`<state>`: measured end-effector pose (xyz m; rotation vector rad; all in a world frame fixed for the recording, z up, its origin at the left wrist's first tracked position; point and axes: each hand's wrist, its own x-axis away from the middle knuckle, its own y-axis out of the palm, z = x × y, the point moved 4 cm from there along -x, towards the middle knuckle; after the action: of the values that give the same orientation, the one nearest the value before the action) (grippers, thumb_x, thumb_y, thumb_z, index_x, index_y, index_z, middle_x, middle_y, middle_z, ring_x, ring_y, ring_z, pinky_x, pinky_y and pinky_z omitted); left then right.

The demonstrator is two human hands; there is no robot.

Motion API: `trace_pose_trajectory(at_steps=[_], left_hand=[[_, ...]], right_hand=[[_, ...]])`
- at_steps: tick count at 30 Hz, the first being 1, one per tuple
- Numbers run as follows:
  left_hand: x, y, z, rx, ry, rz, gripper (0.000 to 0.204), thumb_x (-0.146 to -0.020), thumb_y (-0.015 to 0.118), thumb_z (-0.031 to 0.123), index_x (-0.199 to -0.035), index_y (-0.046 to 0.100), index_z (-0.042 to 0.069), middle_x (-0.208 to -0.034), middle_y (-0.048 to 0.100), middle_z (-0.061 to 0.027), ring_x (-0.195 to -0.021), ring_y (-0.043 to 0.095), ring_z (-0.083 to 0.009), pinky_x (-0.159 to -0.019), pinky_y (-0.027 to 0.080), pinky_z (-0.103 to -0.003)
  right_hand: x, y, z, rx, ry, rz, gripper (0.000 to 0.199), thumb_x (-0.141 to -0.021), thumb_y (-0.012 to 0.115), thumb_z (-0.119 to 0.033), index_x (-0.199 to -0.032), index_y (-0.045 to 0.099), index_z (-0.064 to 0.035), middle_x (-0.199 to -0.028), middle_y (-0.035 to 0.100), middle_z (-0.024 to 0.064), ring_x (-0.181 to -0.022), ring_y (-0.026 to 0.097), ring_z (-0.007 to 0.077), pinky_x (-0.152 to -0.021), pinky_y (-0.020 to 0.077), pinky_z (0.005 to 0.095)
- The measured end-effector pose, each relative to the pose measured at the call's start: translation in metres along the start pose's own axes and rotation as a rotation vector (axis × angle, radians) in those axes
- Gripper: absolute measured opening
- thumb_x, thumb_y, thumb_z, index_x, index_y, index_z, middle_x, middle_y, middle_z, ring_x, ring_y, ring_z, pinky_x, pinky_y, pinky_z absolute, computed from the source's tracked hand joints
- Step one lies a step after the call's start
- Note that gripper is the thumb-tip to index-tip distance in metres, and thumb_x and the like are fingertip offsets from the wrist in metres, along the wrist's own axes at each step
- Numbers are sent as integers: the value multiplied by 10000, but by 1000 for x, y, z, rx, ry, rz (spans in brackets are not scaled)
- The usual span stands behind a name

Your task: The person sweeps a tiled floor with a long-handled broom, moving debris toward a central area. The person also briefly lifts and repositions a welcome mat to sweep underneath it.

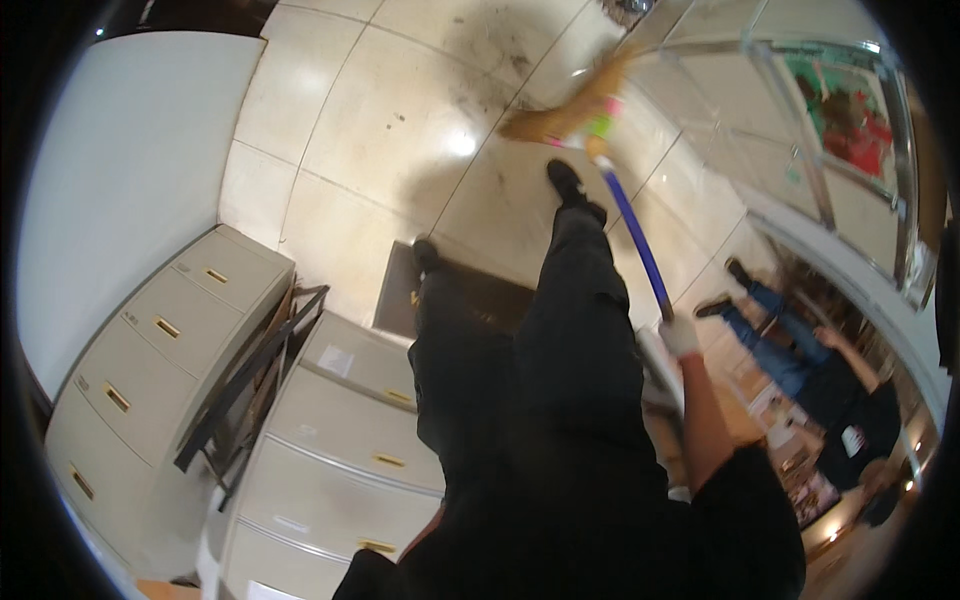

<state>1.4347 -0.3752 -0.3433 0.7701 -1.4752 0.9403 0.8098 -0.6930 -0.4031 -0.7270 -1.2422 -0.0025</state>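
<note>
Tiled floor (330, 130) is showing dark specks (396, 121), sweeping seemingly unfinished, right hand (681, 336) grasping a broom (634, 233), left hand hidden, grasp unclear.

The broom (628, 220) has a blue handle and blurred tan bristles, with pink and green between. It slants, bristles foremost, over the tiled floor (335, 130).

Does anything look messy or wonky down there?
Yes. Dark smudges mar the pale floor tiles left of the broom, so they look dirty. A dark frame crammed between the beige filing cabinets also seems out of place.
</note>
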Motion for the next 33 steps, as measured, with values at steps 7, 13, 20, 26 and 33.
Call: trace_pose_trajectory(at_steps=[7, 13, 20, 26, 33], left_hand=[[-114, -230, -77, -223, -62, 67, 430, -1060, 471, 371, -1157, 791, 102, -787, 711, -115, -739, 687, -240, -680, 548, -407], [-179, -329, 141, -16, 189, -20, 419, -1071, 461, 314, -1101, 786, 51, -668, 613, -35, -598, 583, -137, -596, 466, -320], [-142, -304, 373, -259, 550, -126, 349, -1114, 562, 331, -1061, 786, 69, -684, 573, 17, -633, 535, -84, -608, 436, -262], [-72, -224, 333, -568, 685, -310, 281, -1114, 553, 254, -1075, 774, 86, -788, 632, -2, -686, 577, -85, -649, 483, -277], [6, -155, 203, -1189, 877, -404, 374, -1061, 572, 372, -1174, 734, 54, -993, 768, -124, -838, 740, -227, -801, 572, -368]], right_hand=[[264, 246, 31, -191, 519, -105, 329, -950, 604, -238, -1096, 719, 34, -936, 743, 263, -942, 763, 399, -784, 567, 486], [132, 360, -72, -539, 382, 119, 286, -879, 621, -215, -962, 690, 50, -897, 740, 291, -899, 745, 462, -798, 560, 519], [29, 187, -335, -613, -55, 5, 396, -905, 594, -194, -1207, 727, 25, -1201, 707, 327, -1157, 680, 485, -1000, 552, 543], [104, 213, -255, -711, -152, 173, 386, -913, 594, -182, -1220, 660, 44, -1070, 705, 357, -1067, 687, 513, -915, 551, 583], [393, 375, -152, -1076, 339, 36, 529, -1002, 661, -460, -1307, 664, -27, -1080, 714, 322, -1088, 684, 500, -868, 543, 534]])
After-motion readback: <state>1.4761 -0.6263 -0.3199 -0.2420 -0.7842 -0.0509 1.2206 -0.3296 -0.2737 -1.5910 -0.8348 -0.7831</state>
